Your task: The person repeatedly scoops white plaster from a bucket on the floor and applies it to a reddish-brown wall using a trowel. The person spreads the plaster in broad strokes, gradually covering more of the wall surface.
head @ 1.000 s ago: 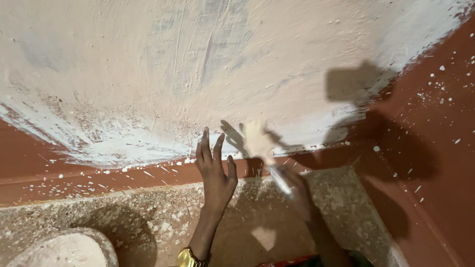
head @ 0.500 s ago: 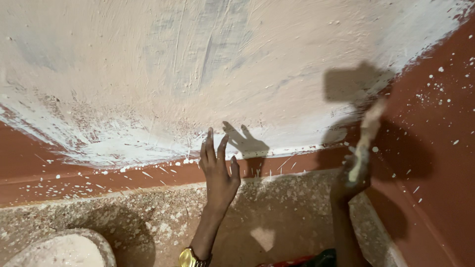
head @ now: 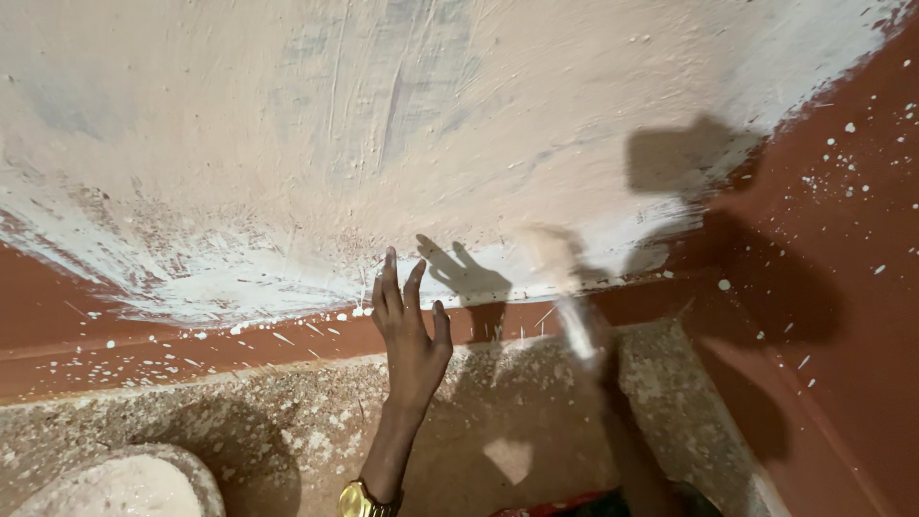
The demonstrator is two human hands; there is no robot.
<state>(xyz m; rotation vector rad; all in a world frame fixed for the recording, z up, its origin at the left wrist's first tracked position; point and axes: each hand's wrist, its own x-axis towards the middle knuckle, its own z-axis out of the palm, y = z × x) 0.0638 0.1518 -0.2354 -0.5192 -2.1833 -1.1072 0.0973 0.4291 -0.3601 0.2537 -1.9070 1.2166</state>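
- Fingers (head: 388, 282) of my left hand (head: 412, 335) are spread apart and straight, tips pressed flat against the wall right where the white putty coat meets the reddish-brown band.
- Nearest me, a gold wristwatch (head: 362, 500) sits on my left wrist at the bottom edge of the view.
- Just to the left of it, low in the corner, stands a round bucket (head: 124, 483) caked and filled with pale putty.
- My right hand (head: 598, 359) is a dark blur to the right of the left one, well apart from it; I cannot tell how its fingers are set.
- It carries a putty brush (head: 565, 278), smeared by motion, with its pale head up against the wall near the lower edge of the white coat.
- Under both hands runs a speckled stone ledge (head: 239, 412), spattered with white drops.
- Above that comes the reddish-brown painted band (head: 144, 340), also flecked white.
- Farther up, the plastered wall (head: 383, 124) is covered in streaky off-white putty, with my shadow falling across it on the right.
- On the far right, the side wall (head: 842, 211) is reddish-brown and dotted with splashes.
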